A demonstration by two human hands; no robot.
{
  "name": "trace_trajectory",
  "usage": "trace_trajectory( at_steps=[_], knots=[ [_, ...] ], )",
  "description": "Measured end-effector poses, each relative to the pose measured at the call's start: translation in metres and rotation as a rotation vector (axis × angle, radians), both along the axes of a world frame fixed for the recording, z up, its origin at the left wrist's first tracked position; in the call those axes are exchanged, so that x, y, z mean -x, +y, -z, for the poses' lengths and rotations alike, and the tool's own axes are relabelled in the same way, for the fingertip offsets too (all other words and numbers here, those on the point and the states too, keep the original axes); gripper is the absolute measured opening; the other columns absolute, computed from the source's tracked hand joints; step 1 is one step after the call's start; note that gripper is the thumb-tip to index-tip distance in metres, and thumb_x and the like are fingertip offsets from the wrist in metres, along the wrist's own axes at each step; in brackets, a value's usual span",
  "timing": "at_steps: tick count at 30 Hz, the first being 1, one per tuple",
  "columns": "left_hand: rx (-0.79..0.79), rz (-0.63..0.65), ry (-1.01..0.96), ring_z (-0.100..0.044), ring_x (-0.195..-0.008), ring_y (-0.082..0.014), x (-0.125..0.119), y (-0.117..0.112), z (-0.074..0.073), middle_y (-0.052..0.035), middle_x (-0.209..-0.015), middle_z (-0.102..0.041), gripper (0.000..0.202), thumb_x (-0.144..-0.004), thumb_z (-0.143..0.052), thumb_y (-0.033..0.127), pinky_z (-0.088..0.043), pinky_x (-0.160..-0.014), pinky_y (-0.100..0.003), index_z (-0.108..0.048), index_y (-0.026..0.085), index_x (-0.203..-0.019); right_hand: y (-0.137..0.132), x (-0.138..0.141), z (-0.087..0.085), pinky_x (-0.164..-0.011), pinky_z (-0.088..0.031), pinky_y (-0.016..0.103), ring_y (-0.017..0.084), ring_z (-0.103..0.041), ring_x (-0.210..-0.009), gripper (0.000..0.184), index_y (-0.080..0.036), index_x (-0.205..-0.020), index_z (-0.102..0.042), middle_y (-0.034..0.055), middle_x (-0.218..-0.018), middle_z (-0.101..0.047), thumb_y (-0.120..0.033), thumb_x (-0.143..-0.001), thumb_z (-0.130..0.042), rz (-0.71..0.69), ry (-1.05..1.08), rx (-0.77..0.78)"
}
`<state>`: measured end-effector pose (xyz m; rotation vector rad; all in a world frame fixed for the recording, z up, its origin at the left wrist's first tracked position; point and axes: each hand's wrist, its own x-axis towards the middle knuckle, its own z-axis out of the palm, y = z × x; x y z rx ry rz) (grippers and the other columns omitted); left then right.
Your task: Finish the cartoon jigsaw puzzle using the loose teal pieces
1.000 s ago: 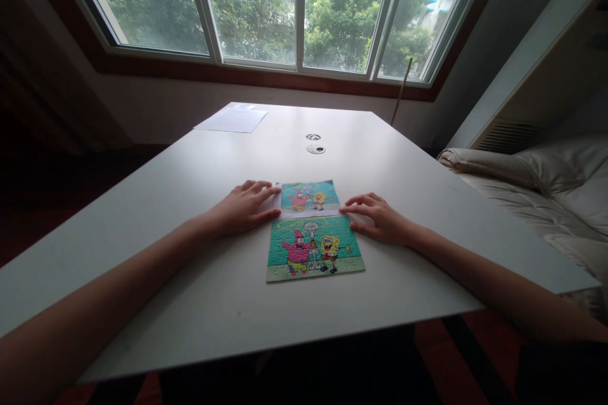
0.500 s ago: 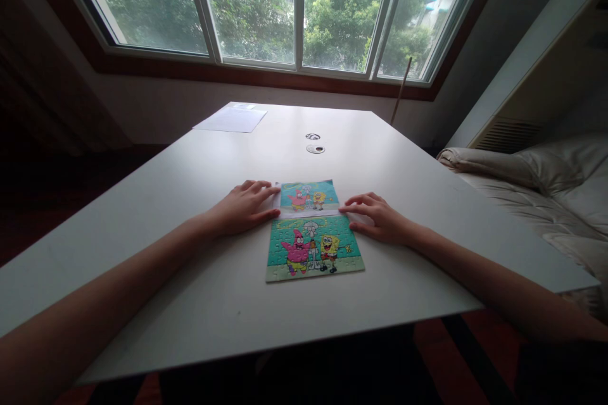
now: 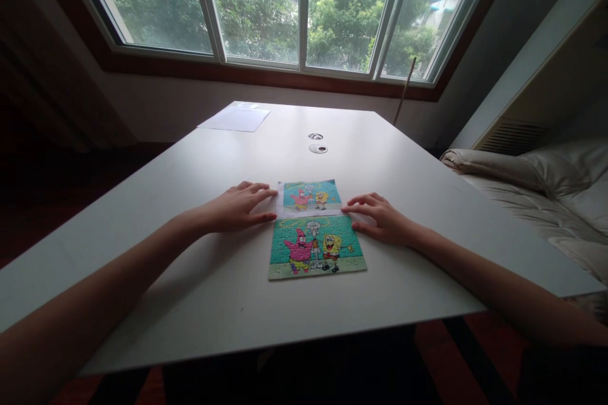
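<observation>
A finished cartoon jigsaw puzzle [image 3: 316, 247] lies flat on the white table [image 3: 199, 304], in front of me. Just behind it lies a smaller reference picture [image 3: 310, 195] of the same cartoon, with a white strip at its near edge. My left hand [image 3: 237, 207] rests palm down at the left side of the picture, fingers stretched out toward its edge. My right hand [image 3: 380, 218] lies flat at the right side, fingertips at the seam between picture and puzzle. Neither hand holds anything.
A sheet of paper [image 3: 235, 119] lies at the far left of the table. Two round cable ports [image 3: 317, 144] sit beyond the picture. A quilted bed or sofa [image 3: 546, 183] stands to the right. Large windows [image 3: 294, 6] fill the far wall.
Both hands have stayed in place beside the picture. The view has shifted slightly; nothing on the table has moved.
</observation>
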<state>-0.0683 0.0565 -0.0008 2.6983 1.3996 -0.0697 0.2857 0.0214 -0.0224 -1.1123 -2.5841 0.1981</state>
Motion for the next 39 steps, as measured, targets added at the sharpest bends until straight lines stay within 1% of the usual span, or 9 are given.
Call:
trace_trajectory(
  at_steps=[3,9,14,18,21,25,29,34,39],
  knots=[
    [0.038,0.017,-0.012,-0.033,-0.126,-0.0309,0.003,-0.005,-0.005,-0.0091,-0.140,-0.038,0.075,-0.079,-0.035,0.072,-0.030,-0.099,-0.045,-0.036,0.025,-0.137,0.000,0.000,0.000,-0.092,-0.038,0.045,0.024,-0.047,-0.108,0.037,-0.029,-0.121,-0.055,0.0072,-0.119,-0.055,-0.042,-0.086,-0.050,-0.001,-0.002,-0.006],
    [0.068,0.001,0.006,-0.028,-0.129,-0.0340,0.001,-0.009,-0.007,-0.0112,-0.143,-0.032,0.087,-0.072,-0.040,0.077,-0.028,-0.101,-0.047,-0.032,0.023,-0.139,0.000,-0.002,0.001,-0.092,-0.038,0.045,0.025,-0.048,-0.108,0.037,-0.030,-0.122,-0.054,0.0074,-0.119,-0.055,-0.042,-0.087,-0.049,-0.010,-0.010,-0.026],
    [0.063,-0.017,0.025,-0.029,-0.128,-0.0343,-0.003,-0.011,-0.008,-0.0122,-0.143,-0.032,0.089,-0.071,-0.039,0.077,-0.029,-0.100,-0.046,-0.032,0.021,-0.139,-0.001,-0.001,-0.001,-0.092,-0.039,0.045,0.026,-0.047,-0.109,0.041,-0.027,-0.122,-0.054,0.0077,-0.122,-0.054,-0.045,-0.085,-0.051,-0.013,-0.022,-0.021],
    [0.052,-0.012,0.042,-0.029,-0.128,-0.0337,-0.002,-0.011,-0.007,-0.0133,-0.143,-0.032,0.091,-0.072,-0.038,0.078,-0.029,-0.100,-0.045,-0.030,0.018,-0.140,-0.002,0.000,-0.002,-0.092,-0.039,0.045,0.025,-0.046,-0.110,0.041,-0.024,-0.120,-0.052,0.0078,-0.124,-0.053,-0.045,-0.084,-0.051,0.000,-0.028,-0.001],
    [0.042,-0.007,0.051,-0.029,-0.129,-0.0335,-0.001,-0.011,-0.005,-0.0137,-0.143,-0.031,0.091,-0.073,-0.036,0.078,-0.029,-0.100,-0.046,-0.029,0.017,-0.140,-0.002,0.000,-0.002,-0.093,-0.039,0.045,0.025,-0.046,-0.111,0.040,-0.025,-0.119,-0.053,0.0078,-0.124,-0.053,-0.045,-0.084,-0.051,-0.001,-0.028,0.001],
    [0.023,-0.003,0.037,-0.032,-0.127,-0.0344,-0.002,-0.012,-0.005,-0.0135,-0.142,-0.033,0.089,-0.072,-0.036,0.078,-0.031,-0.099,-0.046,-0.032,0.018,-0.139,-0.001,0.000,-0.002,-0.093,-0.038,0.045,0.025,-0.045,-0.112,0.042,-0.025,-0.121,-0.052,0.0075,-0.125,-0.053,-0.046,-0.085,-0.049,-0.014,-0.035,0.006],
    [0.025,-0.007,0.063,-0.031,-0.127,-0.0340,-0.004,-0.013,-0.007,-0.0143,-0.143,-0.032,0.091,-0.073,-0.034,0.078,-0.030,-0.099,-0.046,-0.031,0.016,-0.140,-0.001,-0.001,-0.002,-0.093,-0.039,0.044,0.025,-0.045,-0.113,0.043,-0.026,-0.122,-0.051,0.0074,-0.126,-0.052,-0.045,-0.085,-0.050,-0.002,-0.034,0.012],
    [0.024,-0.004,0.092,-0.031,-0.127,-0.0325,-0.007,-0.016,-0.011,-0.0146,-0.143,-0.031,0.090,-0.075,-0.031,0.077,-0.029,-0.100,-0.044,-0.030,0.015,-0.140,-0.002,0.000,-0.003,-0.094,-0.039,0.044,0.025,-0.046,-0.112,0.042,-0.024,-0.122,-0.051,0.0080,-0.125,-0.052,-0.044,-0.085,-0.051,0.007,-0.033,0.020],
    [0.031,-0.012,0.097,-0.031,-0.127,-0.0333,-0.009,-0.019,-0.013,-0.0155,-0.143,-0.031,0.093,-0.075,-0.030,0.078,-0.030,-0.099,-0.044,-0.029,0.012,-0.140,-0.001,-0.002,-0.003,-0.094,-0.038,0.044,0.025,-0.045,-0.112,0.042,-0.024,-0.121,-0.052,0.0078,-0.125,-0.052,-0.044,-0.084,-0.051,0.014,-0.039,0.025]
  ],
)
